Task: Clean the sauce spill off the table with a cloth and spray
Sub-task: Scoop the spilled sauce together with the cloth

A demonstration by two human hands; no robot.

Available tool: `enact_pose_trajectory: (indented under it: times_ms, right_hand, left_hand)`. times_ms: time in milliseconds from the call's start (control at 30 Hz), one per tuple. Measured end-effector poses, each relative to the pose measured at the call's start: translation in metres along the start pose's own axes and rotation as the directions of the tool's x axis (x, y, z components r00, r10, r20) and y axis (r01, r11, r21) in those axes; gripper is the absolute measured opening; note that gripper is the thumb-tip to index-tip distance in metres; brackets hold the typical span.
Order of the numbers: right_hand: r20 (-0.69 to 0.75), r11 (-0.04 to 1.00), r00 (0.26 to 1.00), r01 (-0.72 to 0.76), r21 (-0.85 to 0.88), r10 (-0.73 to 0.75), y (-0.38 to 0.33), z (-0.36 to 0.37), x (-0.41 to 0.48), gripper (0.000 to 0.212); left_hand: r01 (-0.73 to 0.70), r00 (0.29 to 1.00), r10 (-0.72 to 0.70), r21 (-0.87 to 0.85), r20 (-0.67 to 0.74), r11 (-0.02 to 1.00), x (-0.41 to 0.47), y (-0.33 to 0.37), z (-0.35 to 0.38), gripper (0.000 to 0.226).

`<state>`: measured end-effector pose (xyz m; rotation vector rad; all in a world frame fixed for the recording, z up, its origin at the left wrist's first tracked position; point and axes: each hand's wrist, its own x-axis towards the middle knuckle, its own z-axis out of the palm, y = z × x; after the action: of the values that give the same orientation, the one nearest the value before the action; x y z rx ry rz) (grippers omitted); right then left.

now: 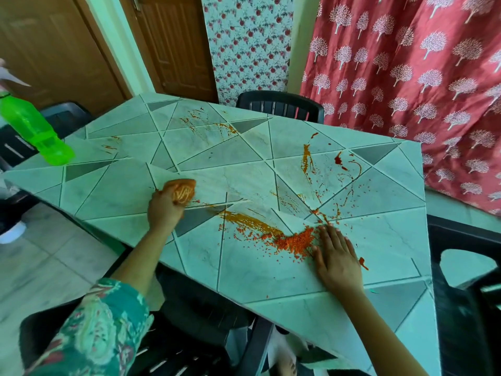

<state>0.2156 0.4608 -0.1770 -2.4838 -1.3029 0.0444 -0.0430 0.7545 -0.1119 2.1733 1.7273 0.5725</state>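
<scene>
My left hand (162,210) grips a bunched orange cloth (184,189) pressed on the pale tiled-pattern table (116,191) at its left middle. My right hand (337,256) lies flat, fingers straight, on the table beside a heap of orange-red crumbly sauce (295,240). Sauce smears and splatters (309,158) streak the middle and far parts of the table. A green spray bottle (32,128) stands at the table's far left corner, away from both hands.
Black plastic chairs stand behind the table (279,104), at the right (466,267) and under my arms (176,321). A red patterned curtain (406,77) hangs at the right; wooden doors (173,44) are behind. The table's near edge runs diagonally.
</scene>
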Motion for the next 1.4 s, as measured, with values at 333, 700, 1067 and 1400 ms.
enact_pose_trajectory:
  times_ms: [333, 700, 1067, 1400]
  right_hand:
    - [0.024, 1.000, 1.000, -0.010, 0.002, 0.010, -0.001, -0.003, 0.000, 0.081]
    - [0.058, 1.000, 0.998, -0.002, 0.012, 0.002, -0.001, -0.007, 0.001, 0.087]
    - [0.107, 0.965, 0.978, 0.153, 0.211, -0.178, 0.019, -0.015, -0.005, 0.086]
    - [0.095, 0.946, 0.945, 0.302, 0.120, -0.314, 0.047, -0.024, -0.023, 0.074]
  left_hand:
    - [-0.325, 0.931, 0.359, -0.292, 0.070, 0.899, -0.141, 0.094, 0.066, 0.052]
    - [0.100, 0.992, -0.079, -0.251, 0.094, 0.963, -0.116, -0.002, 0.001, 0.069]
    - [0.048, 0.985, -0.001, -0.265, 0.175, 0.963, -0.198, 0.140, 0.070, 0.061]
    - [0.475, 0.879, -0.471, -0.195, 0.070, 0.858, -0.251, 0.107, 0.024, 0.052]
